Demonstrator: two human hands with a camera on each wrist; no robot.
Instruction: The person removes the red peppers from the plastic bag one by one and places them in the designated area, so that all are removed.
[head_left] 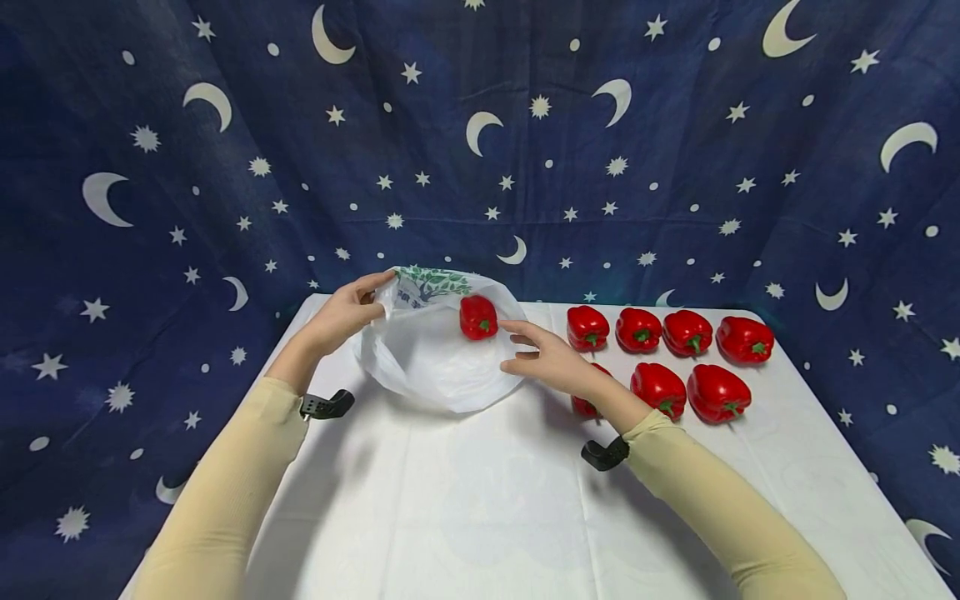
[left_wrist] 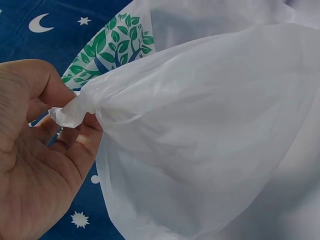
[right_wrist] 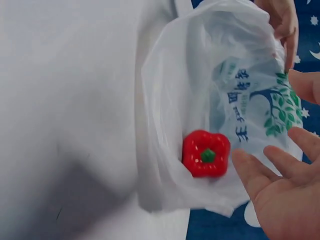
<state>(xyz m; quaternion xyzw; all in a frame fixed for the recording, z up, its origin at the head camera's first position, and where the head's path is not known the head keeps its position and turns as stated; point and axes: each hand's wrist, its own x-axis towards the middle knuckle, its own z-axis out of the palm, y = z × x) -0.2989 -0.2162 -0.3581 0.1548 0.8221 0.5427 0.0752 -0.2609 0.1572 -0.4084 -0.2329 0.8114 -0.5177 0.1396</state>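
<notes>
A white plastic bag point(head_left: 442, 367) with a green tree print lies with its mouth spread wide. My left hand point(head_left: 339, 318) pinches the bag's rim on its left side; in the left wrist view a bunched corner of the bag point(left_wrist: 72, 112) sticks out between thumb and fingers. Inside the bag is one red bell pepper point(head_left: 477, 317), its green stem point(right_wrist: 208, 155) facing the right wrist camera. My right hand point(head_left: 553, 362) hovers at the bag's right side, fingers spread and holding nothing. Its fingertips are close beside the pepper; whether one touches it I cannot tell.
Several red bell peppers point(head_left: 658, 388) stand in two rows on the right of the white-covered table point(head_left: 480, 517). My right forearm partly hides one pepper point(head_left: 583, 407) in the front row. A dark blue curtain point(head_left: 435, 192) with moons and stars hangs behind and at both sides.
</notes>
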